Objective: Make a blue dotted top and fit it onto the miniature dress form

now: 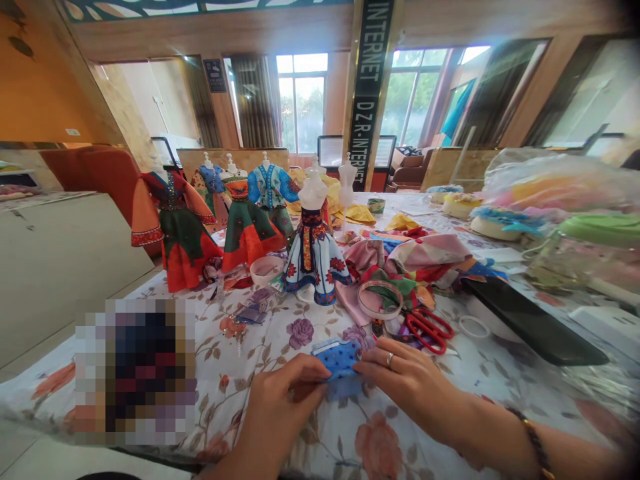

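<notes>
A small piece of blue patterned fabric (341, 360) lies low on the flowered tablecloth (270, 400), with a white strip along its upper edge. My left hand (287, 393) pinches its left side between thumb and fingers. On the right side, my right hand (400, 373), with a ring on one finger, has its fingertips pressed together on the fabric's edge. Just beyond the hands are red-handled scissors (431, 330) and a roll of tape (380, 300). A white mannequin (313, 193) in a white, red and blue skirt (315, 263) stands behind them.
Several dressed mannequins (183, 233) stand at the back left. Fabric scraps (425, 257) are heaped right of centre. A black phone (535, 320), a green-lidded jar (570, 257) and plastic bags (565, 183) lie to the right. A blurred-out patch covers the left front.
</notes>
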### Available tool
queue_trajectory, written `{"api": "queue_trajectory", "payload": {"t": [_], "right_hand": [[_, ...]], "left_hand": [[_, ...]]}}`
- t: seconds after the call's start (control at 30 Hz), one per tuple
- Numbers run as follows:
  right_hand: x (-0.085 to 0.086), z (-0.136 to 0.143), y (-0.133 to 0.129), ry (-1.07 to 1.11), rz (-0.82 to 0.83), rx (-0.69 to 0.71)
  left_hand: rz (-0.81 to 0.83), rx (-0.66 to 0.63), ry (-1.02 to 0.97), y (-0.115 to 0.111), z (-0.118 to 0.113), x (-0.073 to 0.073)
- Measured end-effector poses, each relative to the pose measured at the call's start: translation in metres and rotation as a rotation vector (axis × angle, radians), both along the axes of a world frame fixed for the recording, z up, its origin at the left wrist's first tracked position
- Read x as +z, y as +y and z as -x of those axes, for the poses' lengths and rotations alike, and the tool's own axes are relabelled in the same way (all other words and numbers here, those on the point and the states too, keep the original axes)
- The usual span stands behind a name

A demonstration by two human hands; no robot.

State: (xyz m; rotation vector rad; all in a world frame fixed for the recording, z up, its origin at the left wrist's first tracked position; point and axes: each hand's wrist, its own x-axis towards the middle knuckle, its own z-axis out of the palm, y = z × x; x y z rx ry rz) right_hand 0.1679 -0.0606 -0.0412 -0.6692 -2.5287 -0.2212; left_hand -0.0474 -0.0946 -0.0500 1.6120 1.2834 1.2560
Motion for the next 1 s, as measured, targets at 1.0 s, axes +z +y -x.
{"api": "queue_trajectory", "payload": {"t": [1.0], "right_hand": [[-0.0043, -0.0019, 0.0010, -0.087, -0.024, 0.071]], "left_hand": [[-0.208, -0.144, 0.415, -0.0025, 0.0073, 0.0055]]}}
